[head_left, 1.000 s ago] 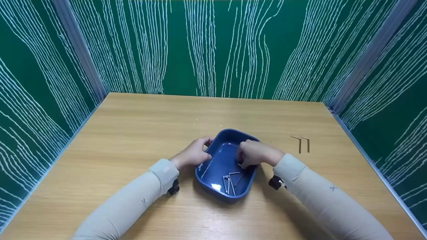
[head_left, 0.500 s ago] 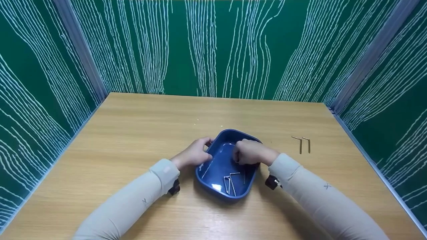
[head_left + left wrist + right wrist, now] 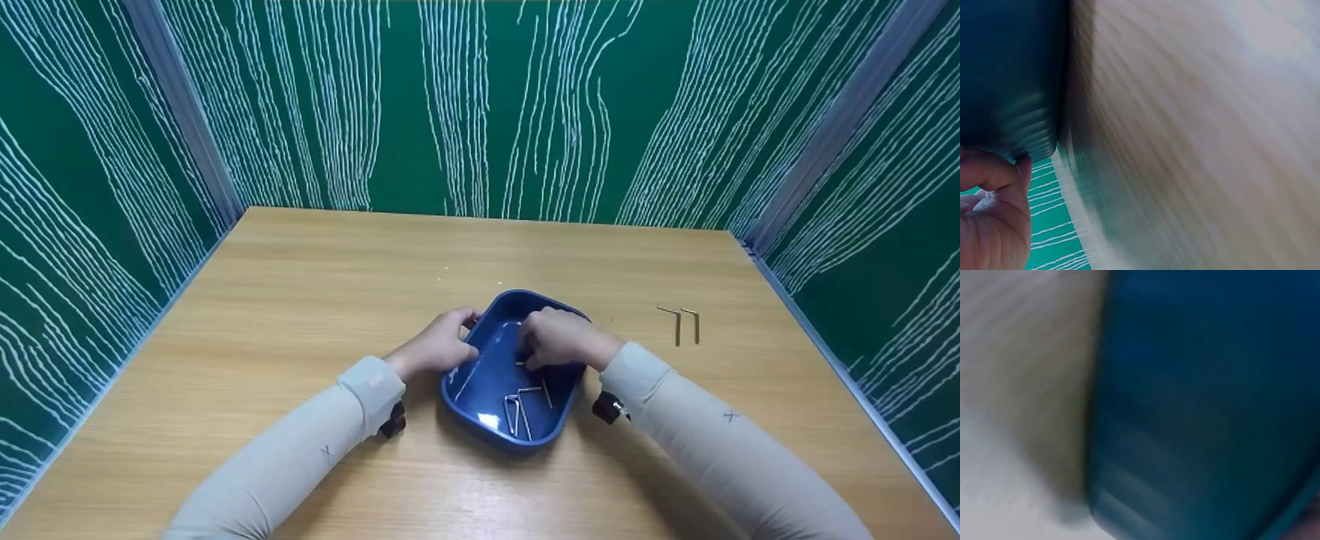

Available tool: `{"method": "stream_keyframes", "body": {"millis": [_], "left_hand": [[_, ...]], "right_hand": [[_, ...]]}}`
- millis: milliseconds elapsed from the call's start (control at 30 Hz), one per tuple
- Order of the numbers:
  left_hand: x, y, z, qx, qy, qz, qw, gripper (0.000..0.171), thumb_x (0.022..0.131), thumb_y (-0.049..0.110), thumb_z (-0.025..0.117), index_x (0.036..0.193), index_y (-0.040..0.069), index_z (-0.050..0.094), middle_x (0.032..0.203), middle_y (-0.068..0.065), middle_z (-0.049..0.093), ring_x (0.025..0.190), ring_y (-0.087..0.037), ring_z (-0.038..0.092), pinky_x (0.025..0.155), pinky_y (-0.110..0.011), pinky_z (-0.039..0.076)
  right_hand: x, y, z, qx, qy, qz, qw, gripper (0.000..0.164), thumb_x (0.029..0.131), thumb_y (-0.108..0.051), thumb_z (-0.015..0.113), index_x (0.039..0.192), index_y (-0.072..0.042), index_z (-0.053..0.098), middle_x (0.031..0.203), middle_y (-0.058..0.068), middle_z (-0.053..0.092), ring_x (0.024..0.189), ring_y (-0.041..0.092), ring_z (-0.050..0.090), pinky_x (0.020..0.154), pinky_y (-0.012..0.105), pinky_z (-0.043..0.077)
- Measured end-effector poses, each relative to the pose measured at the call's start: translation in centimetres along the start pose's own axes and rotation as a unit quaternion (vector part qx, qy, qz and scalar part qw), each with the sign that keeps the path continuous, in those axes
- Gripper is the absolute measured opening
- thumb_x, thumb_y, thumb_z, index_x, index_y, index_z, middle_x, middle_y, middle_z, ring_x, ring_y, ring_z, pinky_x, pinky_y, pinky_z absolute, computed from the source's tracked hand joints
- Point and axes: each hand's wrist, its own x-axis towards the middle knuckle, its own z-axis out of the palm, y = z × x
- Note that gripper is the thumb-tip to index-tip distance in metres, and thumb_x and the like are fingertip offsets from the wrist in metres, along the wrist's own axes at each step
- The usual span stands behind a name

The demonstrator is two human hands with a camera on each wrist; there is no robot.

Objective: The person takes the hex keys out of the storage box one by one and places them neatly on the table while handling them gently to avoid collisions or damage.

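Observation:
In the head view, a blue plastic tray (image 3: 491, 375) with rounded corners stands at an angle on the table. My left hand (image 3: 439, 346) grips its left wall, thumb at the rim and fingers outside; the left wrist view shows this hand (image 3: 996, 219) against the tray's outer side. Over the right rim reaches my right hand (image 3: 555, 339), fingers curled down inside the tray. A short metal glint by its fingertips looks like the end of a hex key (image 3: 520, 364) it pinches, mostly hidden. Nearer the front, several L-shaped hex keys (image 3: 523, 416) lie on the tray floor.
Two more hex keys (image 3: 688, 327) lie side by side on the wooden table (image 3: 337, 277), right of the tray. Green walls (image 3: 405, 112) with white lines enclose the table at the back and sides. The right wrist view is blurred and filled mostly by the tray's outer wall.
My right hand has shifted a little leftward inside the tray. One hex key near the tray's right wall has turned and shows more now. My left hand and the tray stay in place.

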Motion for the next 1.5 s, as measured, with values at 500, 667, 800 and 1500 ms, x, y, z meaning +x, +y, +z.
{"method": "stream_keyframes", "body": {"millis": [500, 667, 800, 1500], "left_hand": [[0.2, -0.2, 0.0, -0.002, -0.002, 0.005, 1.0000, 0.053, 0.092, -0.004, 0.065, 0.144, 0.004, 0.059, 0.138, -0.018, 0.064, 0.120, -0.032, 0.063, 0.102, -0.046, 0.061], [0.2, -0.1, 0.1, 0.000, 0.001, -0.002, 1.0000, 0.053, 0.092, -0.004, 0.065, 0.144, 0.005, 0.059, 0.139, -0.018, 0.064, 0.120, -0.032, 0.064, 0.102, -0.046, 0.062], [0.2, -0.1, 0.1, -0.001, 0.004, 0.001, 1.0000, 0.053, 0.092, -0.004, 0.066, 0.144, 0.005, 0.059, 0.138, -0.018, 0.064, 0.120, -0.032, 0.064, 0.102, -0.046, 0.062], [0.3, -0.4, 0.1, -0.007, 0.002, 0.008, 0.9999, 0.050, 0.091, -0.004, 0.065, 0.140, 0.004, 0.061, 0.134, -0.018, 0.066, 0.113, -0.030, 0.065, 0.094, -0.041, 0.062]], "right_hand": [[-0.1, -0.7, -0.2, 0.061, -0.075, 0.090, 0.991, 0.014, 0.084, 0.002, 0.087, 0.092, -0.003, 0.076, 0.074, 0.007, 0.074, 0.059, 0.017, 0.073, 0.053, 0.026, 0.060], [-0.1, -0.9, -0.1, 0.088, -0.081, 0.100, 0.988, 0.016, 0.086, 0.006, 0.084, 0.099, -0.001, 0.077, 0.083, 0.011, 0.076, 0.061, 0.017, 0.073, 0.057, 0.030, 0.064], [-0.1, -1.0, -0.1, 0.101, -0.079, 0.093, 0.987, 0.017, 0.087, 0.009, 0.081, 0.100, -0.001, 0.077, 0.084, 0.011, 0.076, 0.061, 0.018, 0.073, 0.058, 0.031, 0.064], [-0.4, 0.2, -0.4, 0.170, 0.009, 0.032, 0.985, 0.014, 0.086, 0.010, 0.074, 0.092, -0.003, 0.078, 0.077, 0.007, 0.073, 0.057, 0.013, 0.066, 0.053, 0.026, 0.058]]}}
